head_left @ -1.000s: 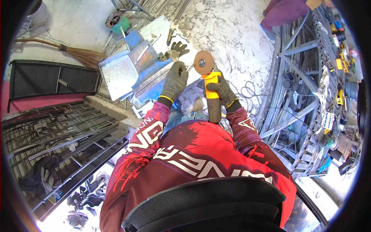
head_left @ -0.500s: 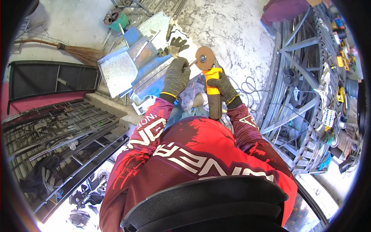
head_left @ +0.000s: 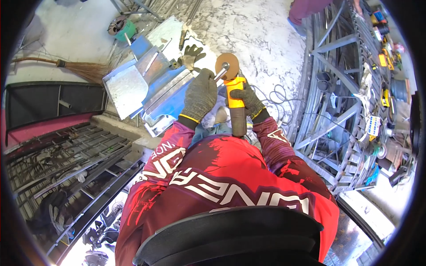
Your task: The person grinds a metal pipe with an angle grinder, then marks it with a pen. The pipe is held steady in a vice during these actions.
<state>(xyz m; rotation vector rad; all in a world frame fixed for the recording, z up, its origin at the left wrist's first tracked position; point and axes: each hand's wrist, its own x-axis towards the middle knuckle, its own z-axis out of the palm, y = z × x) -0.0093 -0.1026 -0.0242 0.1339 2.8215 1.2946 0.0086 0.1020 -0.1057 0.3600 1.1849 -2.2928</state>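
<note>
My right hand [head_left: 249, 100], in a dark knit glove, is wrapped round the yellow body of an angle grinder [head_left: 236, 95], held with its disc end away from me. A brown disc [head_left: 226, 66] is mounted on its head. My left hand [head_left: 200, 94], gloved too, grips a metal wrench [head_left: 222, 72], whose far end lies on the centre of the disc. Beyond my left hand, a loose dark glove [head_left: 193, 53] rests by the blue metal worktop [head_left: 162, 91].
A green bucket [head_left: 122, 29] and a straw broom [head_left: 82, 67] are at the upper left. Metal frames [head_left: 337, 46] and tools line the right side. A cable [head_left: 279, 95] lies on the floor. Another person's leg [head_left: 306, 9] shows at the top right.
The wrench end has moved onto the disc's centre, and my left hand has turned so its back shows more. The view has shifted, so the surroundings appear slightly further left.
</note>
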